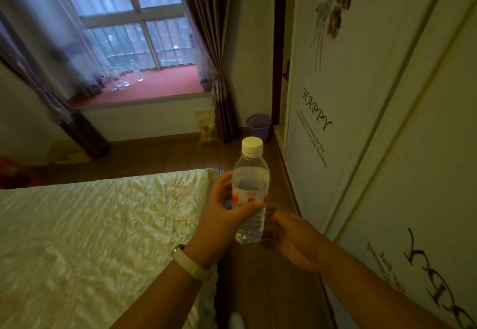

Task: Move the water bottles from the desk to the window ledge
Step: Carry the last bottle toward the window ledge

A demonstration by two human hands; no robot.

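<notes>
Carry step: L hand (224,208) grips water bottle (250,181); R hand (293,239) by its base, grip unclear. Next: window ledge (167,83), 11 o'clock.

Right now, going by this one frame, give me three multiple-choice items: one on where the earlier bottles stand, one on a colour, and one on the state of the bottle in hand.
1. Where do the other bottles stand?
A. on a chair
B. on the window ledge
C. on a shelf

2. What colour is the cap of the held bottle?
A. blue
B. white
C. green

3. What state is the held bottle in?
A. uncapped and tipped over
B. crushed flat
C. capped and roughly upright in the grip of the left hand

Answers:
1 B: the clear bottles stand in a group on the red ledge under the window.
2 B: the cap shows plainly white.
3 C: the cap is on, and the thumb and fingers curl round the label band.
</notes>
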